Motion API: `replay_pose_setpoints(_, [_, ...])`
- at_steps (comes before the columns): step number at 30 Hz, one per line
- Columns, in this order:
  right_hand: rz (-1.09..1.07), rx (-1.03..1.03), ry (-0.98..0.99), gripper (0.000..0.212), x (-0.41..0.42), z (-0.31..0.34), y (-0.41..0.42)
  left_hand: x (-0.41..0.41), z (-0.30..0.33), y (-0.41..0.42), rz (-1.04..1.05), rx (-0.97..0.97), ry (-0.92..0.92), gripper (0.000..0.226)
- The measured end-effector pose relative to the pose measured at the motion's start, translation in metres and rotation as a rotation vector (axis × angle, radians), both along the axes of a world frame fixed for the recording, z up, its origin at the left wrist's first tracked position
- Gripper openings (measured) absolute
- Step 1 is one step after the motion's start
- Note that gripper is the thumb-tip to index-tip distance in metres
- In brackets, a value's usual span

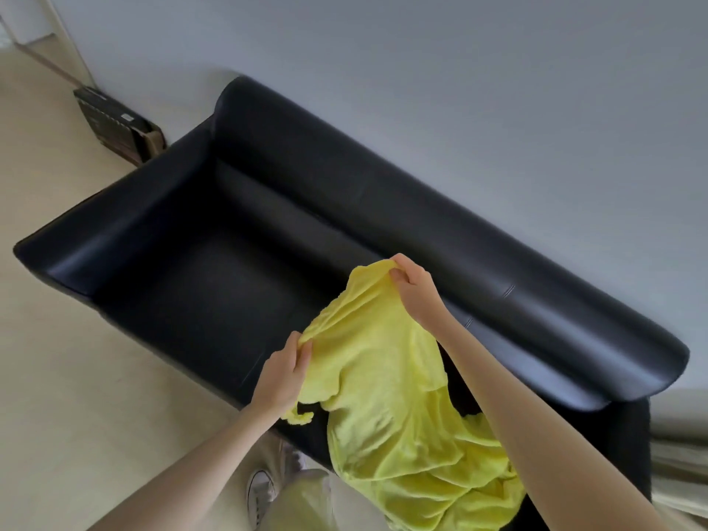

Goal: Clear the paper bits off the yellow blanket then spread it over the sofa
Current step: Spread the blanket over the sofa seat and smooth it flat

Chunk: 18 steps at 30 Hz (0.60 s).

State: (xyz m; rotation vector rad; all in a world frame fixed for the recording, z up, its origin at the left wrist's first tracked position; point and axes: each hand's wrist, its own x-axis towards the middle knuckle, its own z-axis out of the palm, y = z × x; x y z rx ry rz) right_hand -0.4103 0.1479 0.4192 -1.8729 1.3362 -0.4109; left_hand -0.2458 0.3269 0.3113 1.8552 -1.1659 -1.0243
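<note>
The yellow blanket (387,408) hangs bunched and wrinkled over the right part of the black leather sofa (214,285). My left hand (285,371) pinches its near top edge, just over the seat's front edge. My right hand (415,289) grips the far top edge, lifted above the seat in front of the backrest. The cloth sags between the two hands and trails down toward my legs. I see no paper bits on the blanket or the sofa.
The sofa stands against a pale grey wall (459,90). A dark box (115,124) sits on the light floor behind the sofa's left armrest. My shoe (260,492) and trouser leg show below the blanket. A pale cushioned edge (678,435) lies at the right.
</note>
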Motion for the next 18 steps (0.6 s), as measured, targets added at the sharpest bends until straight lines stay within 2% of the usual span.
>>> replay_pose_setpoints(2, [0.003,-0.001,0.064,0.017,0.005,-0.009,-0.013,0.016,0.003,-0.004,-0.030,-0.042,0.034,0.034])
replay_pose_setpoints(5, [0.001,0.001,0.127,0.017,0.026,-0.027,-0.034,0.046,-0.003,-0.017,-0.108,0.081,0.022,0.044])
replay_pose_setpoints(8, [-0.002,0.008,0.147,0.020,0.053,-0.047,-0.056,0.077,-0.017,-0.027,-0.294,0.342,-0.042,0.054])
replay_pose_setpoints(11, [0.065,-0.006,0.192,0.029,0.083,-0.066,-0.075,0.103,-0.033,-0.037,-0.448,0.644,-0.036,0.053])
replay_pose_setpoints(13, [0.108,-0.015,0.241,0.032,0.105,-0.079,-0.087,0.119,-0.043,-0.048,-0.506,0.746,-0.039,0.056])
replay_pose_setpoints(15, [0.081,-0.005,0.246,0.034,0.129,-0.094,-0.103,0.140,-0.047,-0.061,-0.529,0.796,-0.034,0.050])
replay_pose_setpoints(18, [-0.025,0.042,0.213,0.033,0.150,-0.115,-0.120,0.165,-0.056,-0.063,-0.531,0.758,-0.013,0.033])
